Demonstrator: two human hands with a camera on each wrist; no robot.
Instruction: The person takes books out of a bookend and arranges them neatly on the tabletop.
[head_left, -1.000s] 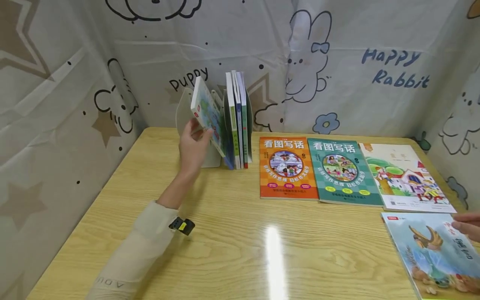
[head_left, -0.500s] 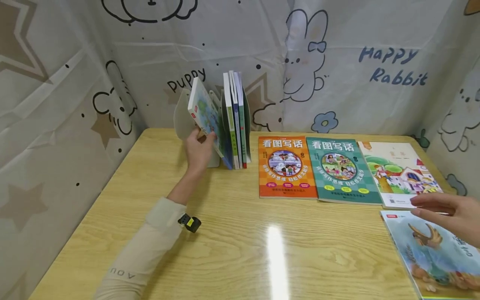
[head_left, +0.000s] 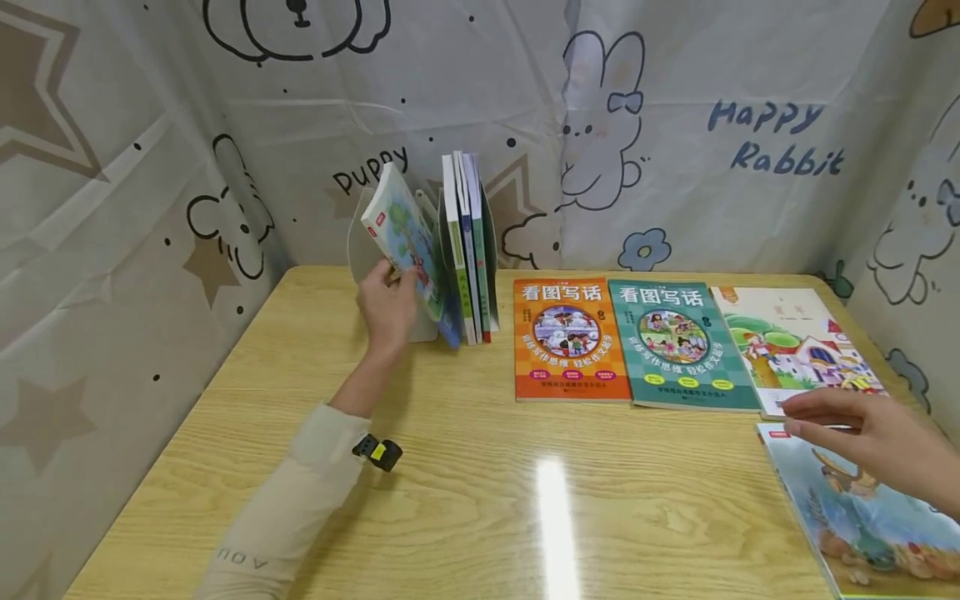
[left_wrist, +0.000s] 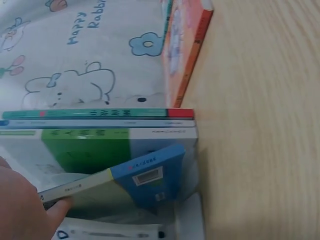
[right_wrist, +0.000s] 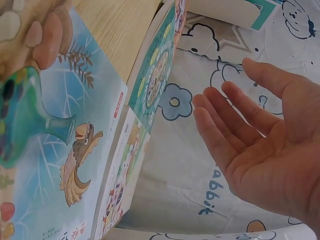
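Note:
My left hand point(head_left: 386, 308) pinches a picture book point(head_left: 411, 237) with a blue-green illustrated cover, thumb on the cover side. The book leans in a pale bookend point(head_left: 362, 250); the left wrist view shows its blue back cover point(left_wrist: 150, 172) with a barcode. Beside it, several thin books point(head_left: 468, 250) stand upright. My right hand point(head_left: 873, 442) holds nothing. It hovers above a blue picture book point(head_left: 847, 533) lying at the front right. In the right wrist view the fingers point(right_wrist: 245, 107) are loosely extended, palm showing.
An orange book point(head_left: 572, 340), a teal book point(head_left: 678, 346) and a white illustrated book point(head_left: 787, 333) lie in a row along the back of the wooden table point(head_left: 450, 500). A printed cloth point(head_left: 487, 75) hangs behind and at both sides.
My right hand has come in from the right edge and moved left over the blue book. The left hand keeps its grip on the leaning book, with little movement.

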